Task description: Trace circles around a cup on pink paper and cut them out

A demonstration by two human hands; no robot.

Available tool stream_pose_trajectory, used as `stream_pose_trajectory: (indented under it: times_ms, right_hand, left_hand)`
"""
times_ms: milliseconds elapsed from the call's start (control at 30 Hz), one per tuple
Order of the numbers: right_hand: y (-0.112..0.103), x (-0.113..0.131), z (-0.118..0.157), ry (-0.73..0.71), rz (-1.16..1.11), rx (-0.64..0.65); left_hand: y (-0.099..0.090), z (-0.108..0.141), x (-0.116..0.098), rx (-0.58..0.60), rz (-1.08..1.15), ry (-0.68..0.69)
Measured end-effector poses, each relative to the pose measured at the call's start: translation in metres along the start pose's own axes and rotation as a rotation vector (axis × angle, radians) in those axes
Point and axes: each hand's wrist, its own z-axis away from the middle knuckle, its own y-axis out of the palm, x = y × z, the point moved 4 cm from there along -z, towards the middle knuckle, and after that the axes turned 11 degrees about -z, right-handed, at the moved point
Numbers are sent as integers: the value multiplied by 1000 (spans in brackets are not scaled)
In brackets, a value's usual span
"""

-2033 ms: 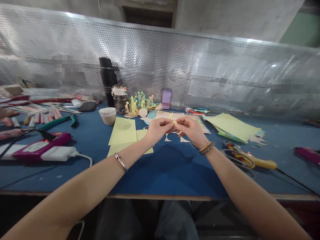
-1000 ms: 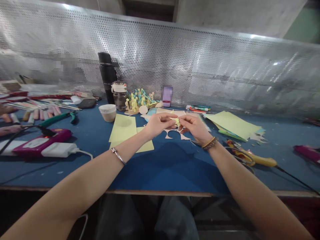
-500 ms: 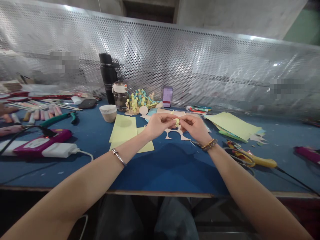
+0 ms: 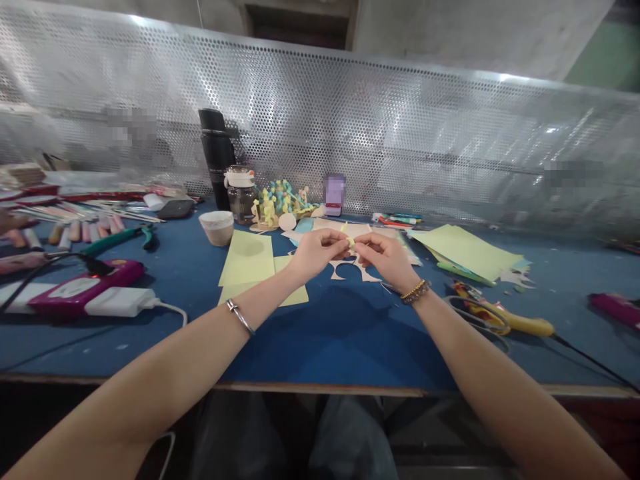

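A small yellow paper piece [image 4: 351, 242] is pinched between both hands above the blue table [image 4: 320, 340]. My left hand [image 4: 318, 253] grips it from the left with fingers closed, a thin yellow strip rising by its fingertips. From the right, my right hand [image 4: 385, 259] pinches the same piece between thumb and fingers. Beneath the hands lies a pale paper sheet with round cut-outs [image 4: 367, 272]. Yellow paper sheets [image 4: 249, 259] lie beside my left forearm.
A paper cup [image 4: 217, 228], a jar [image 4: 241, 197], a black flask [image 4: 216, 157] and a phone [image 4: 334, 197] stand behind. Purple power strip [image 4: 85, 287] at left; yellow-handled tool [image 4: 530, 325], looped cable and paper stack [image 4: 467, 250] at right. Another person's hand [image 4: 20, 262] shows far left.
My right hand has shifted slightly left, closer to my left hand. The yellow piece has turned and shows less between the fingertips.
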Motion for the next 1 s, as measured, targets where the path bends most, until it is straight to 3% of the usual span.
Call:
stream_pose_trajectory:
  times_ms: [133,367,600,1000]
  right_hand:
    - [1,-2,-1,-13,7,-18]
    - [3,-10,-2,39,7,11]
    - [8,-18,-4,40,59,22]
    - [10,-31,-6,124,-17,17]
  left_hand:
    - [0,1,1,-6,-13,41]
    - [-3,4,-4,-68,-223,184]
    - [-2,0,11,-44,-52,-31]
    - [4,-3,19,-42,52,-159]
